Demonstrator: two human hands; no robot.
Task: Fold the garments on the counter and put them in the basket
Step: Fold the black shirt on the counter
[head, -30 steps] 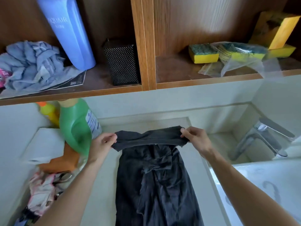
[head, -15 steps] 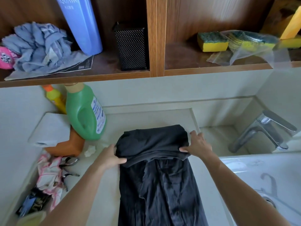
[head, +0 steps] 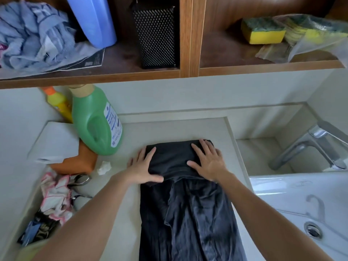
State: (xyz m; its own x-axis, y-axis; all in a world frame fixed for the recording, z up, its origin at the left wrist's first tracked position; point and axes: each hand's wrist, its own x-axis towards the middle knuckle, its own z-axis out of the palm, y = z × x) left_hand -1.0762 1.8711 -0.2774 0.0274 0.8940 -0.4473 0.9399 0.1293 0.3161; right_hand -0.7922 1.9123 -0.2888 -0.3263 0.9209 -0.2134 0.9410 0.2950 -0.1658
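hands: left hand [head: 144, 169] and right hand [head: 208, 163] lie flat, fingers straight, pressing, gripping nothing | shirt [head: 185, 204]: dark, on counter [head: 175, 129], top folded over | risk: fold may pop open if hands lift fast

Open counter [head: 169, 129] behind the garment [head: 188, 213], up to the back wall. Narrows on the left to a bare strip, hemmed by a green bottle [head: 94, 125], an orange box [head: 79, 163] and a crumpled white scrap [head: 104, 167] (the nearest of the three). Farther left, choked with pink cloth [head: 54, 194] and scissors [head: 81, 180]. On the right, ends almost at once at the sink [head: 282, 193], faucet [head: 308, 146] standing behind. Capped overhead by a shelf [head: 94, 77].
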